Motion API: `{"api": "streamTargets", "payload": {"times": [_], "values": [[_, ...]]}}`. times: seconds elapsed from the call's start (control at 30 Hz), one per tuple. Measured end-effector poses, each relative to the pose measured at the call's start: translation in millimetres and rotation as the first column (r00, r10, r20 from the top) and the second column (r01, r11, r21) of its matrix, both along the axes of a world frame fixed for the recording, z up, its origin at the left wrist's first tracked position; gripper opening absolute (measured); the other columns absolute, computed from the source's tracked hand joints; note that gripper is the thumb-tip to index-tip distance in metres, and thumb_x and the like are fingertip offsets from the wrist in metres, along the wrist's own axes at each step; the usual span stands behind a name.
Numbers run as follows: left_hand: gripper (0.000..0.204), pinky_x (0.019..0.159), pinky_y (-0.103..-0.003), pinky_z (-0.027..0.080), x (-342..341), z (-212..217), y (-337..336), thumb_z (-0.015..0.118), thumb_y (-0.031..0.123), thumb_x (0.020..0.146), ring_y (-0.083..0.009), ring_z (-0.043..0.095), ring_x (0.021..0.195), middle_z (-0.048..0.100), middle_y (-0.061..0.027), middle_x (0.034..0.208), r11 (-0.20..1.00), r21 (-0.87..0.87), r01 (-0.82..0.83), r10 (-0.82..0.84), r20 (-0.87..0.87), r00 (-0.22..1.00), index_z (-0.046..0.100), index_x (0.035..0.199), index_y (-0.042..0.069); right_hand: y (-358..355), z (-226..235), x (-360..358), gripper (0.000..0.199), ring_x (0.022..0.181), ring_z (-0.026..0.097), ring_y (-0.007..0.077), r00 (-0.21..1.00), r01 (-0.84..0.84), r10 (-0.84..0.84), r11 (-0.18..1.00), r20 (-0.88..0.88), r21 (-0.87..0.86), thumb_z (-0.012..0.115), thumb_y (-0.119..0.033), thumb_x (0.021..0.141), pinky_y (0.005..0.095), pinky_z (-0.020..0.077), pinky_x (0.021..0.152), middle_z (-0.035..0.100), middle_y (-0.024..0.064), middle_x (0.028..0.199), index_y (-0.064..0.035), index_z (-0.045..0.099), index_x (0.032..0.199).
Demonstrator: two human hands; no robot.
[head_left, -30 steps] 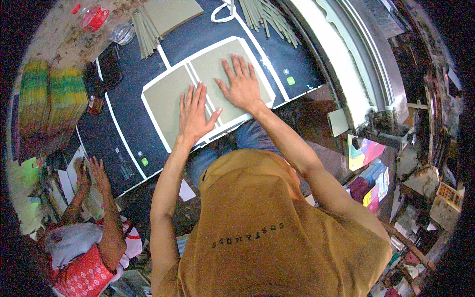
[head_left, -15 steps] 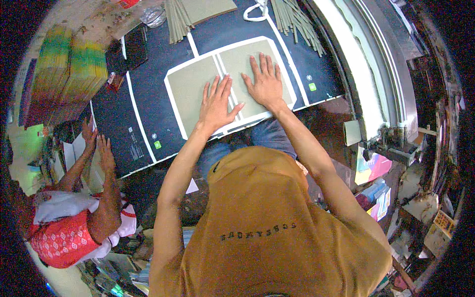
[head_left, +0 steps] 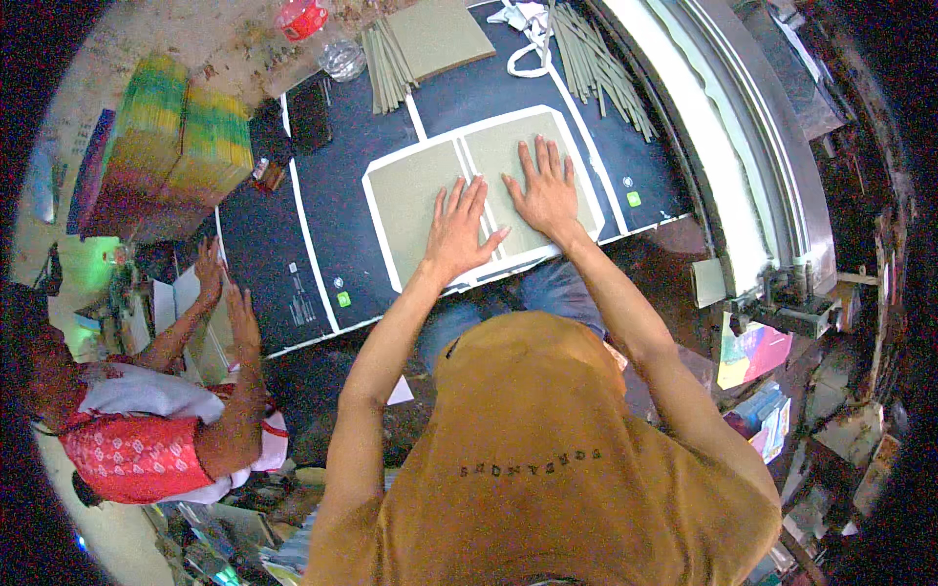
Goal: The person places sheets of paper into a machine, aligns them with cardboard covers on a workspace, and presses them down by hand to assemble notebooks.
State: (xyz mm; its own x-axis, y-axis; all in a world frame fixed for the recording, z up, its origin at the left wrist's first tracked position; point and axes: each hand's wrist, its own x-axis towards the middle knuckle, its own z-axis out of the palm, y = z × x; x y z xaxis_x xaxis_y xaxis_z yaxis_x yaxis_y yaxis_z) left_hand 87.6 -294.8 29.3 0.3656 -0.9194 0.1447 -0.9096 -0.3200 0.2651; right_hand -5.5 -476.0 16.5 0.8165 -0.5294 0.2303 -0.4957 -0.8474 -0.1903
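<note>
Two grey-green boards lie side by side on a white sheet [head_left: 383,234] on the dark blue work surface [head_left: 332,215]. My left hand [head_left: 457,227] rests flat, fingers spread, across the inner edge of the left board [head_left: 415,200]. My right hand [head_left: 543,190] presses flat on the right board [head_left: 508,146], fingers spread. Neither hand holds anything.
A second person in a red patterned top [head_left: 137,454] works at the left, hands [head_left: 223,293] by the surface's edge. A tall stack of colourful sheets [head_left: 161,146] stands far left. Grey strips [head_left: 596,68], spare boards [head_left: 445,37], a red tape roll [head_left: 303,18] and a metal machine frame [head_left: 743,146] surround the surface.
Both hands stay flat on the boards. The view has shifted, so the boards and hands sit slightly differently in the picture; the person at the left has raised both hands toward the surface's edge.
</note>
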Motion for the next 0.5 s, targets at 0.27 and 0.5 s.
{"api": "streamTargets", "payload": {"times": [0.27,0.5], "values": [[0.087,0.121,-0.058,0.016,5.0,1.5,-4.0,0.060,0.054,0.091,-0.0404,0.024,0.149,0.030,-0.0213,0.160,0.999,-0.046,0.001,-0.007,-0.133,0.991,0.035,0.150,-0.006,-6.2,-0.8,-4.9,0.072,0.149,0.029,0.0373,0.998,-0.022,0.020,0.999,0.054,0.045,0.051,-0.053,0.097,0.0580,0.0238,0.118,0.031,0.0198,0.161,-0.0100,0.040,0.153],[0.089,0.119,-0.060,0.017,28.4,-1.5,-7.2,0.063,0.052,0.090,-0.0424,0.020,0.150,0.029,-0.0209,0.160,0.999,0.026,0.036,-0.034,-0.061,0.998,0.032,0.151,-0.005,-16.8,5.9,22.4,0.077,0.149,0.027,0.0361,0.995,-0.035,0.024,0.992,0.092,0.123,0.051,-0.057,0.096,0.0535,0.0219,0.120,0.029,0.0201,0.161,-0.0107,0.036,0.155]]}}
